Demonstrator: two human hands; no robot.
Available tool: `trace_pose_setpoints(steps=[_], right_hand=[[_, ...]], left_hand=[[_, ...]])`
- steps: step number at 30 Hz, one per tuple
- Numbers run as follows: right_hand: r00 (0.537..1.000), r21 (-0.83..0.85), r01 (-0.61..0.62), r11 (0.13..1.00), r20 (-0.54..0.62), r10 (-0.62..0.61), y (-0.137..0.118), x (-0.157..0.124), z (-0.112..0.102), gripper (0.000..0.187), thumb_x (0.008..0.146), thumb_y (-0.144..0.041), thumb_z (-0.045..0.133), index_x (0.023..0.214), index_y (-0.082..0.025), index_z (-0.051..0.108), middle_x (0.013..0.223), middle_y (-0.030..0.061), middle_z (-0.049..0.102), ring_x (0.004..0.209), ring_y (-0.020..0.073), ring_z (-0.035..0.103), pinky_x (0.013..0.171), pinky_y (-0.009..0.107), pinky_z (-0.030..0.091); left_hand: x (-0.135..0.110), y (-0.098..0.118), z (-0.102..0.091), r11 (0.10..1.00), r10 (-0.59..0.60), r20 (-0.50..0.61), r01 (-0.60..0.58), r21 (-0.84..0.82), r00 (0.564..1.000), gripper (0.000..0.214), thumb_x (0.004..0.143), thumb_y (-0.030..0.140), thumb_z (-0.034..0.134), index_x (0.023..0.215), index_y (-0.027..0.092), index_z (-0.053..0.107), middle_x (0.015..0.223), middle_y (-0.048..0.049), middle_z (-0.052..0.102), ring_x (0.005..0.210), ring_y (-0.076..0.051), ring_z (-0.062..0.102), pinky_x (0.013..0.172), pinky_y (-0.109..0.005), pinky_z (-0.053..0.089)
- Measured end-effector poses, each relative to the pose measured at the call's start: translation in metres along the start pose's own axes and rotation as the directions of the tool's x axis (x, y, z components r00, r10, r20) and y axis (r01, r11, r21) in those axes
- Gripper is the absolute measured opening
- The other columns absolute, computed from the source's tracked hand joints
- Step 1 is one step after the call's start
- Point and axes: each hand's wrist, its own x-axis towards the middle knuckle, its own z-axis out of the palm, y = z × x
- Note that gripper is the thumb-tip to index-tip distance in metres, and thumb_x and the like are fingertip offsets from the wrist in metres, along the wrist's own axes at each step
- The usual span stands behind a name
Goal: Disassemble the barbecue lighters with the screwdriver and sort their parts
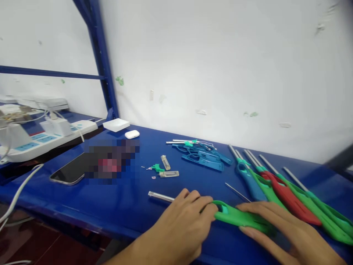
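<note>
Green lighter [233,216], left hand [184,222] and right hand [278,228], grip clamped on it, near table edge [91,219], other lighters [293,198] close right.

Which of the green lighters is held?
The front green lighter, in the left hand and right hand, its metal tube pointing left; the other green lighters lie in the row at right.

A person's bare left hand [190,215] and right hand [289,230] show slender fingers [259,209] and smooth backs, the left with rounded knuckles. The left forearm [150,243] is bare from wrist to the frame's lower edge, which also crops the right hand; fingernail detail is too soft to read.
</note>
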Motion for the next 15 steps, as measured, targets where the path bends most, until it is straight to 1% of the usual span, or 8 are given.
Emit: trace_pose_setpoints(steps=[3,6,8,10,13,15], right_hand=[[0.993,0.088,-0.006,0.996,-0.118,0.017,-0.018,0.004,0.0,0.027,0.098,-0.052,0.067,0.121,-0.04,0.074,0.115,-0.0012,0.081,0.104,0.0237,0.079,0.092,0.033,0.065],[0.973,0.184,-0.044,0.982,-0.214,0.084,-0.03,0.004,0.001,0.022,0.099,-0.048,0.068,0.117,-0.039,0.076,0.111,0.0,0.08,0.101,0.0234,0.079,0.089,0.031,0.065],[0.968,0.248,-0.066,0.967,-0.218,0.122,-0.034,0.002,0.003,0.019,0.098,-0.047,0.069,0.115,-0.04,0.075,0.111,-0.0009,0.08,0.1,0.0224,0.079,0.088,0.028,0.064],[0.969,0.313,-0.077,0.947,-0.2,0.145,-0.036,-0.001,0.003,0.017,0.098,-0.046,0.07,0.114,-0.041,0.075,0.11,-0.0027,0.079,0.1,0.0204,0.079,0.088,0.025,0.062],[0.967,0.401,-0.118,0.908,-0.161,0.197,-0.039,-0.002,0.002,0.014,0.098,-0.046,0.071,0.111,-0.041,0.074,0.111,-0.0047,0.078,0.102,0.018,0.078,0.089,0.021,0.06],[0.965,0.458,-0.157,0.875,-0.116,0.234,-0.04,-0.002,-0.001,0.014,0.097,-0.045,0.073,0.11,-0.041,0.074,0.112,-0.0046,0.077,0.104,0.0178,0.077,0.09,0.021,0.059]], left_hand=[[0.0,-0.001,0.001,1.0,0.017,-0.018,-0.017,0.008,1.0,0.04,0.097,0.003,0.053,0.134,0.017,0.059,0.137,-0.0048,0.072,0.115,-0.026,0.067,0.103,-0.044,0.055],[-0.001,-0.002,-0.001,0.995,0.066,-0.014,-0.065,0.074,0.998,0.048,0.093,-0.002,0.05,0.137,0.015,0.058,0.135,-0.0058,0.073,0.112,-0.026,0.069,0.101,-0.044,0.056],[0.0,-0.002,-0.002,0.986,0.111,-0.009,-0.109,0.123,0.994,0.052,0.09,-0.005,0.046,0.138,0.014,0.057,0.136,-0.007,0.073,0.111,-0.026,0.07,0.101,-0.045,0.056],[0.001,-0.001,-0.003,0.977,0.14,-0.013,-0.136,0.164,0.99,0.051,0.09,-0.005,0.044,0.135,0.013,0.058,0.135,-0.0077,0.073,0.109,-0.026,0.072,0.099,-0.044,0.056],[0.004,0.003,-0.003,0.963,0.149,-0.025,-0.14,0.229,0.988,0.045,0.093,-0.005,0.039,0.128,0.013,0.061,0.13,-0.008,0.076,0.104,-0.026,0.074,0.093,-0.042,0.057],[0.005,0.005,-0.002,0.955,0.147,-0.034,-0.132,0.265,0.989,0.043,0.097,-0.006,0.034,0.124,0.013,0.061,0.127,-0.008,0.077,0.101,-0.025,0.076,0.09,-0.041,0.058]])
